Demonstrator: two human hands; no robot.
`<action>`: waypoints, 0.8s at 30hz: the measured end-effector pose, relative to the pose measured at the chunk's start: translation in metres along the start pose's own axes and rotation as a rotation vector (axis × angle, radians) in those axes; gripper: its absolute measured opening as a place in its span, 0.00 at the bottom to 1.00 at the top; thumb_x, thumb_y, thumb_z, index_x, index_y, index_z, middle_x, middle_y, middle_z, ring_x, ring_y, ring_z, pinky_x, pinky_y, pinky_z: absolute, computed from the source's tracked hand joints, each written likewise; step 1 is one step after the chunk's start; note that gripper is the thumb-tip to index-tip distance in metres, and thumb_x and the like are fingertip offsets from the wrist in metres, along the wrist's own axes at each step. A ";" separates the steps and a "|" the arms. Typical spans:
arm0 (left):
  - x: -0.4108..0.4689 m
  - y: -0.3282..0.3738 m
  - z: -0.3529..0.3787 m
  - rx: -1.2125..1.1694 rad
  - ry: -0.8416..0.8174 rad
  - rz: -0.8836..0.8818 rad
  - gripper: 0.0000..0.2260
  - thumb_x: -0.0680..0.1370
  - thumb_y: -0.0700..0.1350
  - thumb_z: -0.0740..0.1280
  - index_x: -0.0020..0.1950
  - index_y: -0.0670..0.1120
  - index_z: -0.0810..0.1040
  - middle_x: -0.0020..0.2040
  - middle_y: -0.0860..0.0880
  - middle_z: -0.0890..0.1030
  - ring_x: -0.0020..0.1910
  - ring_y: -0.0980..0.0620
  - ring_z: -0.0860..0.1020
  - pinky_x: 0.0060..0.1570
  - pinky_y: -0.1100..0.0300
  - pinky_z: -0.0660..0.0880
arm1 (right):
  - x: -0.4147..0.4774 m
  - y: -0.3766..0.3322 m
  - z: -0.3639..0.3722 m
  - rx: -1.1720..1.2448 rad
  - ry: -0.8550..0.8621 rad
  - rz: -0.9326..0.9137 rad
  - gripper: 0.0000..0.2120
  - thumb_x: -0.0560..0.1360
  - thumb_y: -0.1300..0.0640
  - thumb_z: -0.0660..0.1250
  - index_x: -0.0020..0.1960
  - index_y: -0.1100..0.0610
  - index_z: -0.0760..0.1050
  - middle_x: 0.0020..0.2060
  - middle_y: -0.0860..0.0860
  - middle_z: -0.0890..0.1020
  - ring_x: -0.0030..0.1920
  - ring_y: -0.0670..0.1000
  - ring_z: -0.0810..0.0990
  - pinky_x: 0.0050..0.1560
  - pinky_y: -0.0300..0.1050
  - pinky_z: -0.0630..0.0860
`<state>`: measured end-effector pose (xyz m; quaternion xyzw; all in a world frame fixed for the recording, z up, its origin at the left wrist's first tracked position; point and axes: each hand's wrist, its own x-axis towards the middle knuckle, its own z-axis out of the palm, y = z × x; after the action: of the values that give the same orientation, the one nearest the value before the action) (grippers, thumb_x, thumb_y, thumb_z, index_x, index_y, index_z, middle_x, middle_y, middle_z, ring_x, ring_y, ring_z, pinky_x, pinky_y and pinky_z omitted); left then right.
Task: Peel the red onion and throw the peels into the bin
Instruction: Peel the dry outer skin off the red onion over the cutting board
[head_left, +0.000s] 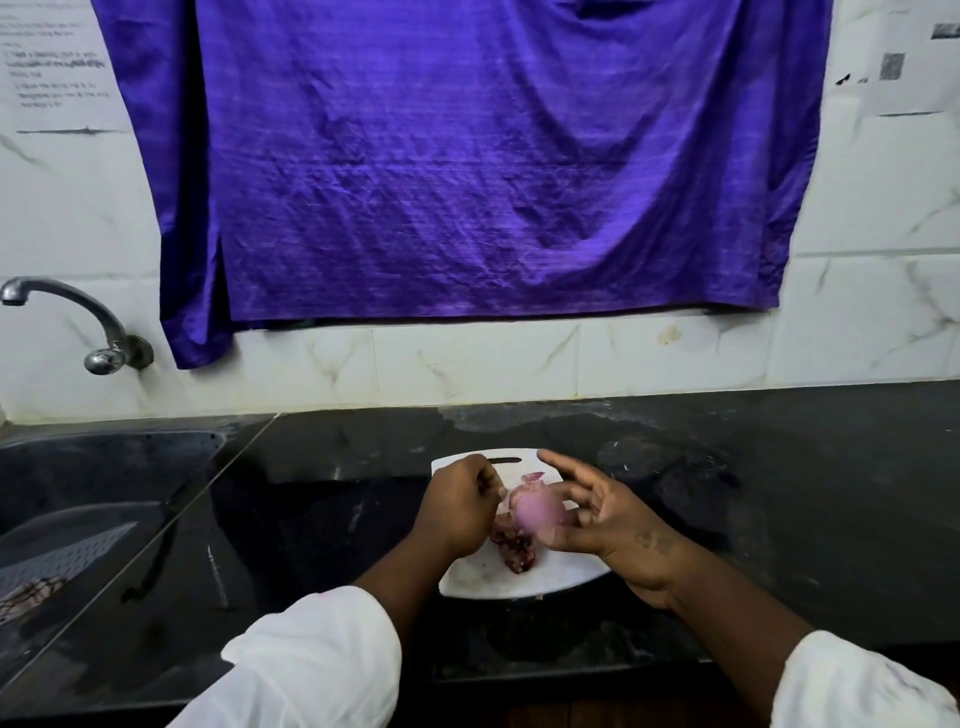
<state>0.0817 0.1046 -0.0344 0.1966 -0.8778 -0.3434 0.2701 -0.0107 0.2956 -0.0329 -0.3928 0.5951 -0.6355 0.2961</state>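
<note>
- Head camera looks down on a polished black stone counter below a white marble-tiled wall.
- A white plastic cutting board with a slot handle lies mid-counter.
- The right hand holds a pale pink, round, blurred onion just above the board, with the thumb beneath it and the index finger stretched out.
- The left hand is curled just beside the onion; I cannot tell whether its fingertips pinch anything.
- Dark red papery onion peels lie on the board under the hands.
- At left are a dark sink and a curved metal tap.
- A creased purple cloth hangs on the wall.
- Both arms wear white sleeves.
</note>
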 end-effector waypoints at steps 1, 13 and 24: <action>-0.001 -0.001 0.000 0.049 -0.004 0.021 0.11 0.77 0.35 0.67 0.39 0.50 0.76 0.36 0.54 0.80 0.37 0.50 0.78 0.37 0.59 0.72 | 0.000 -0.002 0.000 0.005 -0.002 -0.008 0.41 0.67 0.64 0.83 0.73 0.42 0.73 0.61 0.54 0.84 0.60 0.57 0.84 0.64 0.49 0.79; -0.016 0.012 -0.006 -0.221 0.000 0.170 0.10 0.80 0.40 0.68 0.52 0.53 0.85 0.46 0.57 0.86 0.45 0.58 0.84 0.47 0.55 0.81 | 0.001 0.000 0.008 0.201 0.152 0.030 0.26 0.69 0.53 0.78 0.65 0.55 0.79 0.58 0.55 0.87 0.55 0.52 0.86 0.56 0.48 0.81; -0.022 0.023 -0.012 -0.260 0.061 0.244 0.09 0.73 0.43 0.76 0.53 0.50 0.87 0.43 0.54 0.86 0.43 0.56 0.85 0.47 0.51 0.84 | 0.003 0.002 0.010 0.303 0.123 0.054 0.20 0.76 0.54 0.70 0.66 0.61 0.79 0.58 0.58 0.86 0.54 0.52 0.85 0.56 0.46 0.81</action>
<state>0.1025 0.1267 -0.0180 0.0623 -0.8347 -0.4126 0.3592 -0.0037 0.2874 -0.0341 -0.2882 0.5197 -0.7326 0.3319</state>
